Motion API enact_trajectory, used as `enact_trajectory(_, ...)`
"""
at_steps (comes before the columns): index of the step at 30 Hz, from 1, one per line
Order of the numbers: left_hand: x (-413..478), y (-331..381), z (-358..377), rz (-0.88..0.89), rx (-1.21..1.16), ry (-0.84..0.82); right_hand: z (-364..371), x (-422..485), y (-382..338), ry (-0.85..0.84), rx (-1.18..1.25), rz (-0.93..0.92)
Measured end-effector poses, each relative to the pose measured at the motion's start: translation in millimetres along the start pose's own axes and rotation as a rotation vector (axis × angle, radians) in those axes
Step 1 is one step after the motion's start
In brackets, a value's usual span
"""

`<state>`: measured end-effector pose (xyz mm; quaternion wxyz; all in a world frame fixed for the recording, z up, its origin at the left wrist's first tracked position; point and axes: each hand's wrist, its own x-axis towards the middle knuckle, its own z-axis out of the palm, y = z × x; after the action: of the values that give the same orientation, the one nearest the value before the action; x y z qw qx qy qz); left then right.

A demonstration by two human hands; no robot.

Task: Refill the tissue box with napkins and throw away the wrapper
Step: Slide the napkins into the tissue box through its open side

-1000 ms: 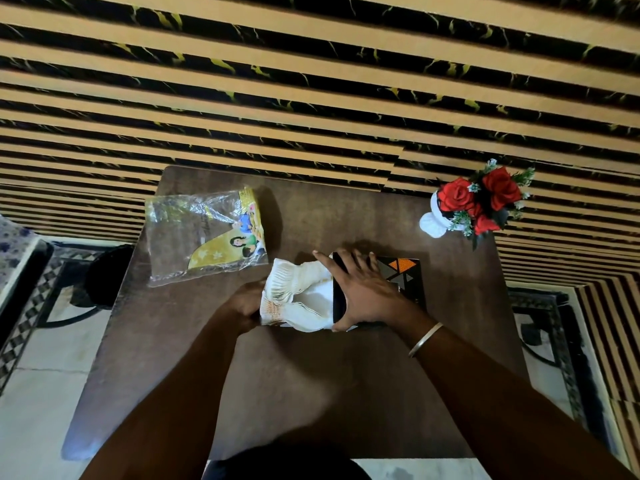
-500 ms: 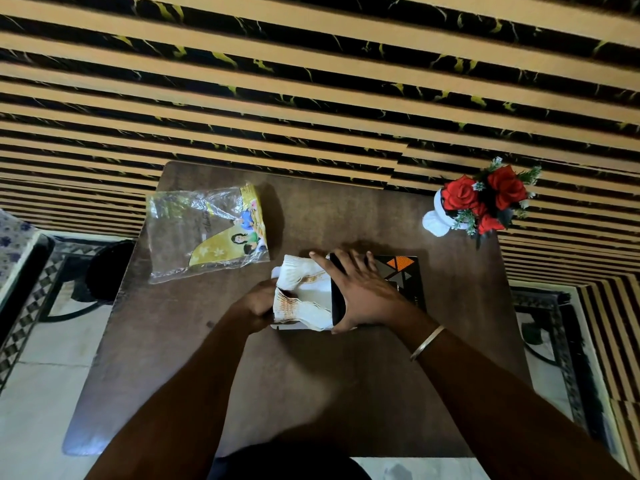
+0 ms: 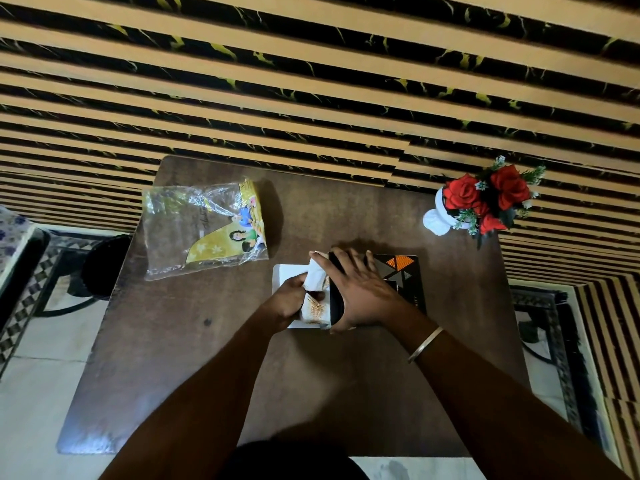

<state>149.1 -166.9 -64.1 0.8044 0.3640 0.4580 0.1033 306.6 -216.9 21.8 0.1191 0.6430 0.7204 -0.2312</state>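
A black tissue box (image 3: 403, 271) with an orange triangle pattern lies on its side on the brown table (image 3: 214, 358), its open end facing left. My right hand (image 3: 360, 292) presses down on the box near that opening. My left hand (image 3: 289, 301) grips a stack of white napkins (image 3: 315, 291) with fringed edges, partly inside the opening. A white flap (image 3: 285, 271) lies flat under the napkins. The clear and yellow plastic wrapper (image 3: 204, 230) lies flat at the table's far left.
A white vase with red roses (image 3: 485, 199) stands at the table's far right corner. A dark round bin (image 3: 104, 265) sits on the floor left of the table. A striped wall runs behind.
My left hand has pushed the napkin stack rightward, deeper into the box opening; less of the stack shows. My right hand has stayed on the box.
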Motion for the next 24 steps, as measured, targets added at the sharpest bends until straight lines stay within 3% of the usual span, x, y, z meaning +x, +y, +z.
enact_trajectory(3,1.9,-3.6,1.1,0.005,-0.006,0.001,-1.2,0.9,1.0,0.017,0.000,-0.005)
enact_trajectory(13,13.6,-9.2,9.9,0.073,0.325,0.102,-1.0,3.5,-3.6,-0.006,0.038,0.003)
enact_trajectory(18,1.3,-8.4,7.6,0.211,0.425,0.339,0.5,3.4,-5.1,-0.005,0.028,0.004)
enact_trajectory(24,0.4,-4.5,11.9,0.160,0.558,0.392,4.6,4.7,-7.1,-0.005,-0.002,-0.004)
